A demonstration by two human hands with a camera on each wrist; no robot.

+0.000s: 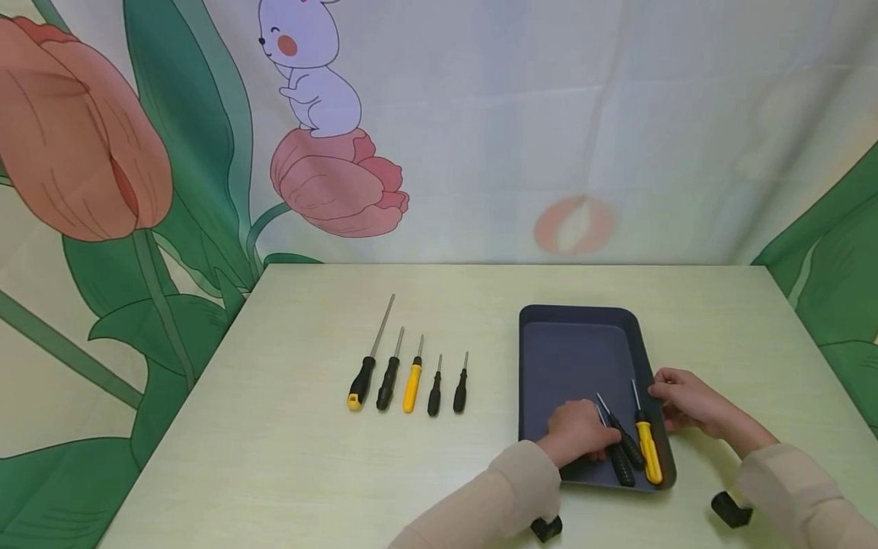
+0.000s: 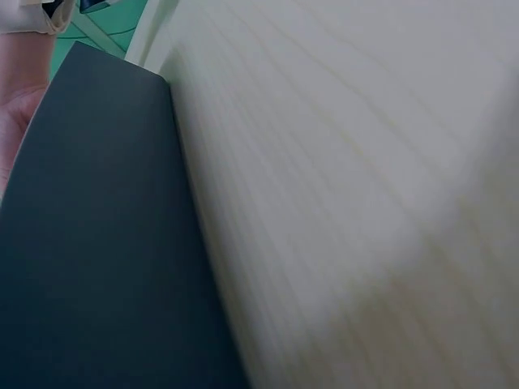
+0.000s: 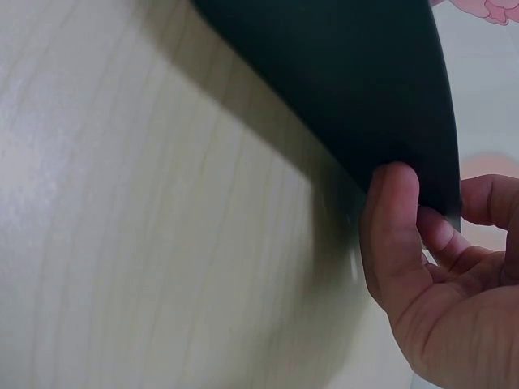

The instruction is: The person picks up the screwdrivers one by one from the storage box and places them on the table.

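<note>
A dark tray sits on the right half of the table. My right hand pinches its right rim, and the right wrist view shows the fingers and thumb on both sides of the tray wall. The left hand reaches down into the tray's near part, fingers pointing down and mostly hidden. Its thumb side overlaps a black screwdriver; I cannot tell whether it grips one. Another black screwdriver and a yellow-handled screwdriver lie to its right. The left wrist view shows the tray's outer wall.
Left of the tray several screwdrivers lie in a row: a large black-and-yellow one, a black one, a yellow one and small black ones. A printed curtain hangs behind the table.
</note>
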